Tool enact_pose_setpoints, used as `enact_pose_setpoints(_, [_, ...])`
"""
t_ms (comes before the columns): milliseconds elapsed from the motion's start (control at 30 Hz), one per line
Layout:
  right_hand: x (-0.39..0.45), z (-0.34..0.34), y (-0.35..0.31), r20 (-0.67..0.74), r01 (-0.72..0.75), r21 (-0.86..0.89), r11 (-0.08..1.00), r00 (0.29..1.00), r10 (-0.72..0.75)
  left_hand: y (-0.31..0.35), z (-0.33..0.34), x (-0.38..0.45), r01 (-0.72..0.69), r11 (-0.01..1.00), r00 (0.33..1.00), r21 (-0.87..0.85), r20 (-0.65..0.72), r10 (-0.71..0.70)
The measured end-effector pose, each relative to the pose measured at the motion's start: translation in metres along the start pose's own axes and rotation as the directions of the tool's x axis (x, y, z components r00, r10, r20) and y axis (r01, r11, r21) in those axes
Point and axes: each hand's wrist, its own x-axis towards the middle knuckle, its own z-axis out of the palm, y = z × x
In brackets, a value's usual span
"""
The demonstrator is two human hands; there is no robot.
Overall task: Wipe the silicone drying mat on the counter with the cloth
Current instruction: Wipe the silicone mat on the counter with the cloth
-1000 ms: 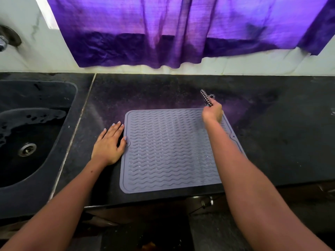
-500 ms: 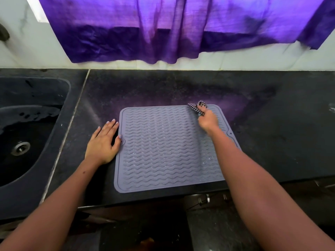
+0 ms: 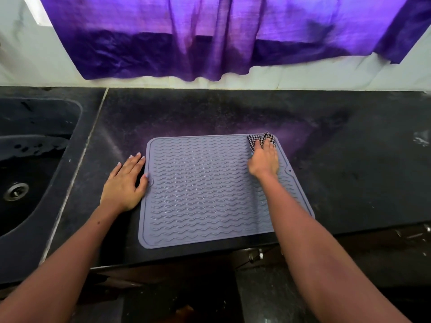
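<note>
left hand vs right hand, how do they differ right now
The left hand lies flat with straight fingers on the dark counter, its thumb at the mat's left edge; the right hand is on the grey mat at its far right corner. The left hand holds nothing; the right hand presses a checked cloth down. Both are bare and palm-down.

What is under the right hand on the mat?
A checkered cloth, pressed onto the mat's far right corner by the right hand. Only its far edge shows; the rest is covered by the hand.
</note>
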Motion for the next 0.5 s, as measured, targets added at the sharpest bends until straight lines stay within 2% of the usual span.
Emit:
enact_pose_setpoints(67, [0.004, -0.01, 0.005, 0.037, 0.04, 0.028, 0.999, 0.998, -0.041, -0.001, 0.001, 0.0, -0.001, 1.0, 1.0, 0.006, 0.005, 0.001])
enact_pose_setpoints(133, [0.011, -0.023, 0.015, 0.054, -0.009, 0.275, 0.961, 0.999, -0.006, 0.0, 0.001, 0.001, 0.0, 1.0, 1.0, 0.004, 0.006, 0.0])
enact_pose_setpoints(167, [0.011, -0.03, 0.019, 0.055, -0.069, 0.467, 0.882, 0.997, 0.049, -0.001, 0.0, 0.0, 0.0, 1.0, 1.0, 0.001, 0.007, 0.0])
enact_pose_setpoints(233, [0.009, -0.045, 0.02, 0.055, -0.155, 0.823, 0.547, 0.979, 0.195, 0.0, -0.001, 0.0, 0.0, 1.0, 1.0, -0.003, 0.008, 0.0])
enact_pose_setpoints(267, [0.009, -0.049, 0.023, 0.035, -0.174, 0.869, 0.463, 0.956, 0.291, 0.0, -0.001, 0.0, 0.001, 1.0, 1.0, -0.004, 0.006, 0.0])
enact_pose_setpoints(300, [0.007, -0.053, 0.026, -0.006, -0.191, 0.863, 0.468, 0.922, 0.386, 0.0, -0.002, 0.0, -0.001, 1.0, 1.0, -0.003, 0.005, 0.001])
enact_pose_setpoints(333, [0.002, -0.056, 0.028, -0.056, -0.2, 0.825, 0.528, 0.902, 0.429, 0.0, -0.002, 0.0, -0.002, 1.0, 1.0, -0.002, 0.006, 0.002])
enact_pose_setpoints(367, [-0.005, -0.057, 0.032, -0.131, -0.193, 0.734, 0.651, 0.901, 0.414, 0.0, -0.001, 0.0, -0.001, 1.0, 1.0, 0.0, 0.006, 0.001])
enact_pose_setpoints(400, [-0.015, -0.055, 0.033, -0.189, -0.175, 0.59, 0.788, 0.919, 0.346, 0.0, -0.001, 0.0, 0.0, 1.0, 1.0, 0.001, 0.004, 0.0])
enact_pose_setpoints(433, [-0.027, -0.048, 0.033, -0.176, -0.16, 0.463, 0.872, 0.947, 0.268, -0.001, -0.001, 0.0, -0.001, 1.0, 1.0, 0.004, 0.004, 0.001])
enact_pose_setpoints(500, [-0.045, -0.023, 0.031, -0.098, -0.105, 0.254, 0.961, 0.986, 0.134, -0.001, 0.0, 0.0, -0.004, 1.0, 1.0, 0.007, 0.009, 0.004])
